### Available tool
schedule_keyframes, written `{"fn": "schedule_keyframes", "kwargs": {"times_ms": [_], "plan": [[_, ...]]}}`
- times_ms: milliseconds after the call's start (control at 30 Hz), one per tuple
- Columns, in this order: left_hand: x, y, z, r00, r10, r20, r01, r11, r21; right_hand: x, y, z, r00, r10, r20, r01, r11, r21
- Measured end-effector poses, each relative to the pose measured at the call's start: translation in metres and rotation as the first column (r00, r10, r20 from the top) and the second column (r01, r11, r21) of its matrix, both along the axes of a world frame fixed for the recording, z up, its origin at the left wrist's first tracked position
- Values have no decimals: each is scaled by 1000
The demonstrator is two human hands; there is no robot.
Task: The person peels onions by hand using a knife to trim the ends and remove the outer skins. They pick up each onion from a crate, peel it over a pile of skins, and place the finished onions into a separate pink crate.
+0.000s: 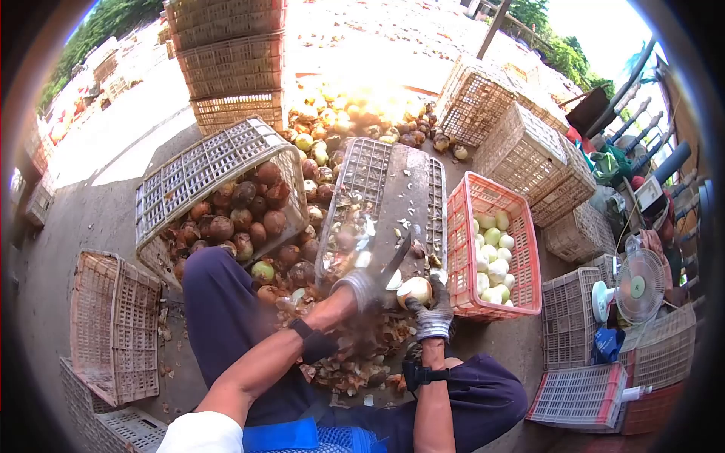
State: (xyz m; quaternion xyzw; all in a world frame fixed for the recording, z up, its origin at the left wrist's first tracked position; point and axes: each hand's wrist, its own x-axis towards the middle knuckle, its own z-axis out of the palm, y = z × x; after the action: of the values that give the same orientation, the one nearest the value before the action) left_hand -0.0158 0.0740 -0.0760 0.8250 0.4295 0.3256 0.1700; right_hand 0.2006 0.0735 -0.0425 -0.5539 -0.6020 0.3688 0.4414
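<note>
My left hand (361, 291), in a grey-white glove, is closed around a knife (396, 257) whose blade points up and away over the board. Motion blurs this hand a little. My right hand (433, 308), in a dark-palmed glove with a striped cuff, grips a pale, partly peeled onion (414, 290) at the near end of the board. A small white onion piece (394, 280) shows between knife and onion. The worn board (404, 177) lies on an upturned crate (367, 162), with skin scraps scattered over it.
Right of the board stands a red crate (532, 283) holding peeled onions (495, 260). On the left, a tipped crate (208, 155) spills unpeeled onions (242, 215). Skins (362, 347) cover the floor between my knees. Stacked crates (521, 151) and a fan (639, 285) stand right.
</note>
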Motion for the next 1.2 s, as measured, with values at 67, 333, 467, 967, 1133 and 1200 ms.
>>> {"fn": "schedule_keyframes", "kwargs": {"times_ms": [67,333,467,967,1133,1200], "plan": [[-16,-6,108,982,163,-94,-184,734,-653,1,-1,-2,987,14,163,-21,999,43],[-71,21,98,689,483,-541,-695,652,-304,6,2,-7,958,62,280,-51,998,-46],[-62,17,61,665,579,-472,-700,703,-124,16,0,-9,996,10,91,-2,996,-88],[-31,22,95,718,503,-481,-681,651,-336,38,-29,33,648,-7,-762,-260,938,-230],[-41,-6,71,617,623,480,-6,614,-789,45,-43,34,676,-22,-737,-238,940,-246],[-21,-20,70,444,467,765,233,764,-602,41,-44,41,689,30,-724,-265,941,-213]]}}
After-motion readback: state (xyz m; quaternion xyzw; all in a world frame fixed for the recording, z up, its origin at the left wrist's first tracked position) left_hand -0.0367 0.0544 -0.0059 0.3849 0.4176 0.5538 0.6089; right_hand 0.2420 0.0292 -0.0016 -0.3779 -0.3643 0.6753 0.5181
